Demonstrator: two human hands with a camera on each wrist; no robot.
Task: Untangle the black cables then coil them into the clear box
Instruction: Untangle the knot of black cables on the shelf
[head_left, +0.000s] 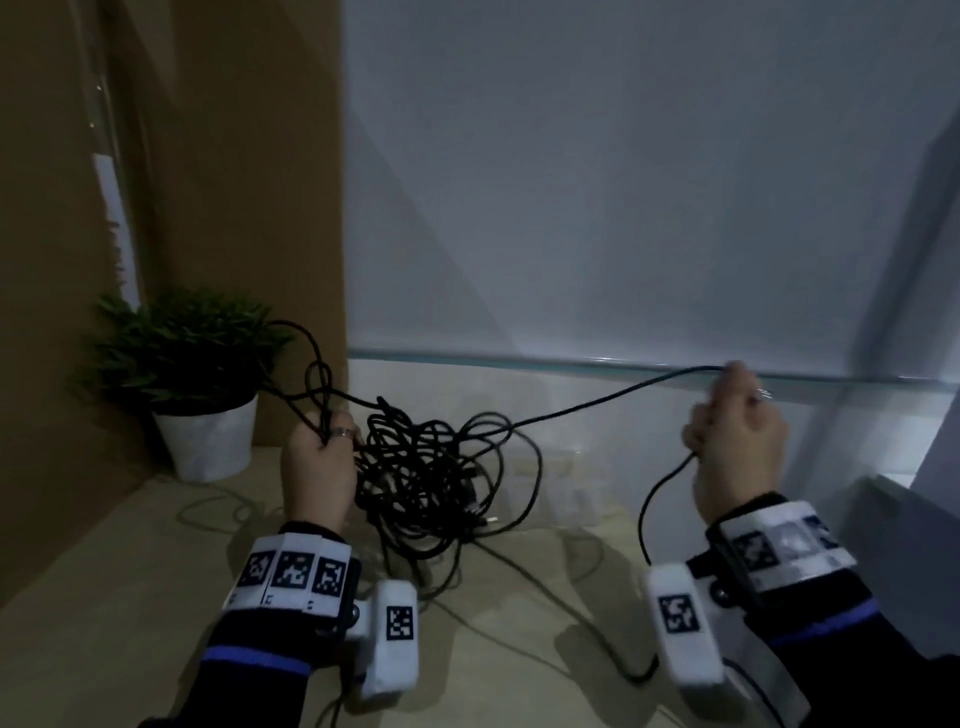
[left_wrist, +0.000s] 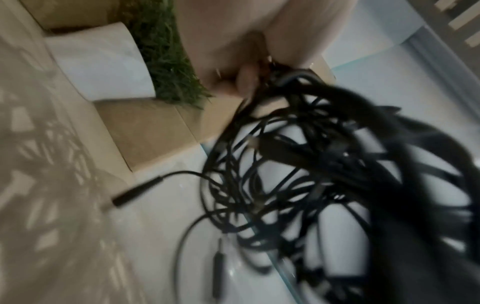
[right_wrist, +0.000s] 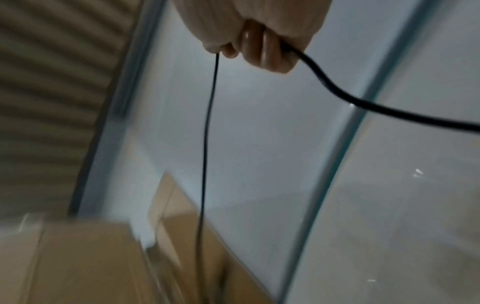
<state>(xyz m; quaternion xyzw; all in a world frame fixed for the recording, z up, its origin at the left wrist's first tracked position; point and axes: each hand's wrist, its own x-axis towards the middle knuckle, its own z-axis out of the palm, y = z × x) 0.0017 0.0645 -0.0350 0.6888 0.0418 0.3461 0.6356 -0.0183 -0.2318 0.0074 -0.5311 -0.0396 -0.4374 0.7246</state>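
A knotted bundle of black cables (head_left: 431, 483) hangs above the light wooden table, lifted by my left hand (head_left: 324, 457), which grips several strands at its top; loops rise above the fist toward the plant. In the left wrist view the cable tangle (left_wrist: 298, 185) dangles below the curled fingers (left_wrist: 244, 80), with loose plug ends showing. My right hand (head_left: 737, 426) is raised at the right and grips one black cable (head_left: 597, 402) that runs taut from the bundle. In the right wrist view this cable (right_wrist: 363, 102) passes through the fist (right_wrist: 262, 49). A faint clear box (head_left: 561, 478) sits behind the tangle.
A potted green plant (head_left: 192, 384) in a white pot stands at the back left against a brown cardboard panel (head_left: 234, 156). A pale wall with a glass ledge (head_left: 571, 364) runs behind. Slack cable (head_left: 644, 519) droops from my right hand to the table.
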